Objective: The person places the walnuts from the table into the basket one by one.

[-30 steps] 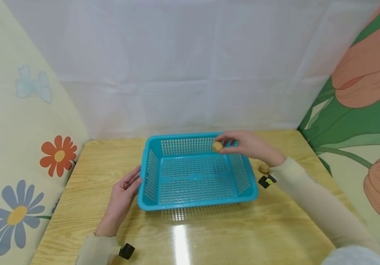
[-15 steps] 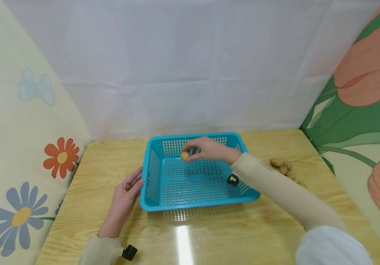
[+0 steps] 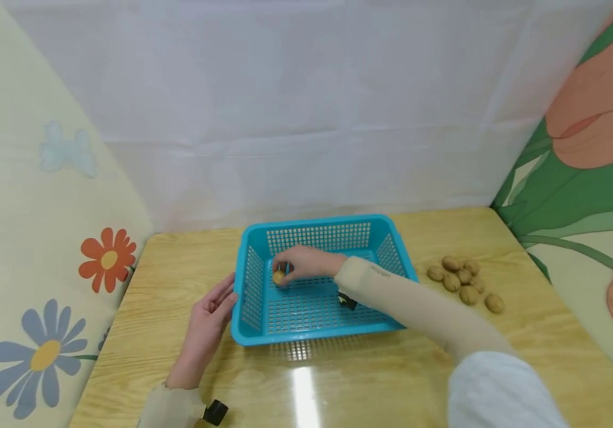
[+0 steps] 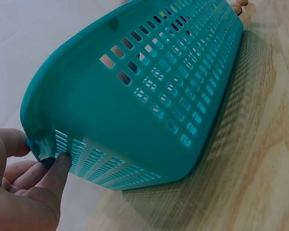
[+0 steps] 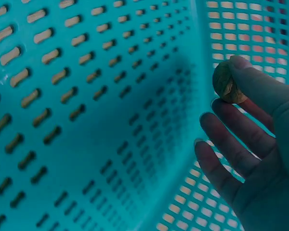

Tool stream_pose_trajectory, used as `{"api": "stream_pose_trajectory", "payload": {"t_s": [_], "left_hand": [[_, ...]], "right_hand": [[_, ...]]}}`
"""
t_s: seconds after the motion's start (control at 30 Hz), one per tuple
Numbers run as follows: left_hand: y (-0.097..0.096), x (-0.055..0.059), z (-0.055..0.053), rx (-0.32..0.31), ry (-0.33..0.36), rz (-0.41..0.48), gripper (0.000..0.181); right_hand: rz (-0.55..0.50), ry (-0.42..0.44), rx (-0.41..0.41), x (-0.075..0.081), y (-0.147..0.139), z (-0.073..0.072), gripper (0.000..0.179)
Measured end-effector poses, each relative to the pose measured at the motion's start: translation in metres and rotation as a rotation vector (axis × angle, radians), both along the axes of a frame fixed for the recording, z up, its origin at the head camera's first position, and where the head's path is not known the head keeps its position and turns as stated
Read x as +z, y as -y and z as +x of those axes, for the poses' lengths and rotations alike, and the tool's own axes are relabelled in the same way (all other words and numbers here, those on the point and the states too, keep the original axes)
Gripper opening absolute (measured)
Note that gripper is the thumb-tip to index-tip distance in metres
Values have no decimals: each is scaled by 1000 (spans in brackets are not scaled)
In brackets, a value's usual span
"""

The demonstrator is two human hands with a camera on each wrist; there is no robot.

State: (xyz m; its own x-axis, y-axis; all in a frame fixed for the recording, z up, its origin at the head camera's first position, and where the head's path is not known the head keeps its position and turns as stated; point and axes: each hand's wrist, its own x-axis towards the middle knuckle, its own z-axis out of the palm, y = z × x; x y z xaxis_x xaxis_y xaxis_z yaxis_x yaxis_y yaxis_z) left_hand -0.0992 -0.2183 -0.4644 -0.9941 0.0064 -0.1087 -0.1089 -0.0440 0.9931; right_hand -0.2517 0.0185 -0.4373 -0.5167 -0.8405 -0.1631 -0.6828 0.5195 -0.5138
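A blue-green plastic basket (image 3: 317, 339) with slotted walls stands on the table. Inside it, toward the left end, my right hand (image 3: 309, 262) pinches a walnut (image 3: 278, 277) between thumb and fingers. The right wrist view shows the walnut (image 5: 228, 83) at the thumb tip, close to the basket's wall, the other fingers spread below. At the basket's left side, my left hand (image 3: 209, 318) holds the rim. In the left wrist view its thumb lies at the rim (image 4: 36, 148), with fingers against the outer wall.
Several walnuts (image 3: 468, 295) lie in a loose group on the wooden table (image 3: 392, 380), right of the basket. A white cloth (image 3: 306, 119) hangs behind. Flower-printed panels (image 3: 44, 267) flank the table on both sides.
My right hand has carried the walnut leftward and down into the basket, uncovering the walnuts on the right. My left hand stays at the rim. The view has shifted slightly.
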Motion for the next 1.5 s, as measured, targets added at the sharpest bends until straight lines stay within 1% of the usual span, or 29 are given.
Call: {"api": "stream_pose_trajectory", "payload": {"t_s": [0.1, 0.27, 0.33, 0.53, 0.7, 0.77, 0.87, 0.97, 1.1, 1.33, 1.5], "left_hand": [[-2, -1, -1, -3, 7, 8, 58], [-4, -2, 0, 2, 29, 11, 58], [-5, -2, 0, 4, 37, 7, 58], [-5, -2, 1, 10, 38, -8, 58], [-7, 2, 2, 22, 39, -69, 56], [-8, 4, 2, 21, 33, -103, 54], [-8, 6, 2, 25, 22, -129, 53], [-8, 6, 2, 39, 23, -129, 52], [-6, 6, 2, 45, 34, -123, 54], [-5, 5, 0, 35, 26, -135, 55], [-5, 5, -1, 40, 28, -124, 55]], "right_hand": [[47, -14, -2, -9, 4, 0, 28], [87, -14, -27, -16, 7, 0, 27], [91, -10, -34, -16, 8, 1, 28], [91, 10, -20, -14, 9, 3, 30], [95, 14, 17, -9, 5, 1, 34], [95, 17, 29, -5, 0, 0, 36], [95, 28, 28, 6, -9, -1, 39], [86, 35, 22, 21, -21, -1, 41], [62, 17, 16, 36, -39, 2, 40], [-20, 23, -41, 61, -81, 8, 39], [-65, -14, -98, 71, -116, 14, 39]]}}
